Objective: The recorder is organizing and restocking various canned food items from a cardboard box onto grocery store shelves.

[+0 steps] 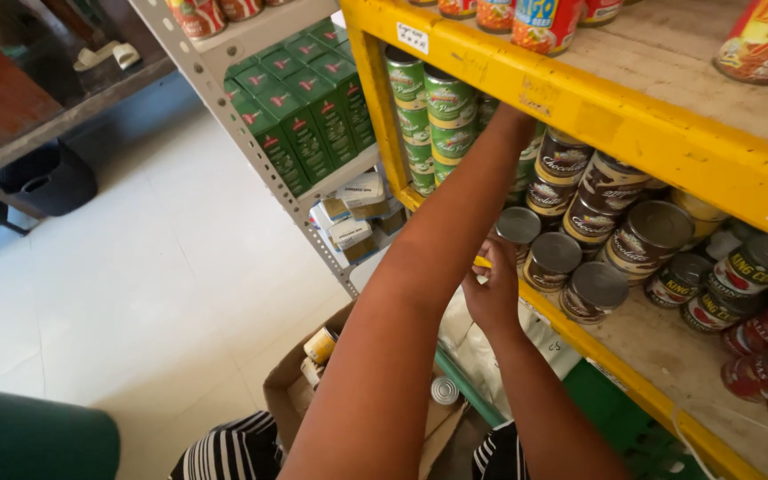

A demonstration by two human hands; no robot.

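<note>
Cupped around a brown tin (519,233) at the shelf's (580,116) front edge, the right hand's (493,289) grip steadied it for stacking, while the left hand's grip, reaching deep inside, stayed hidden.

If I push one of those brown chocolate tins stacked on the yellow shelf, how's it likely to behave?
The brown tins look rigid metal, so probably stiff and fairly heavy for their size. They stand stacked near the yellow shelf edge, so a shove might topple the upper ones. Round sides suggest a fallen one would roll.

Person is wearing a black-and-white striped garment (233,449), visible at the lower frame edge; both forearms are showing bare, unsleeved.
</note>
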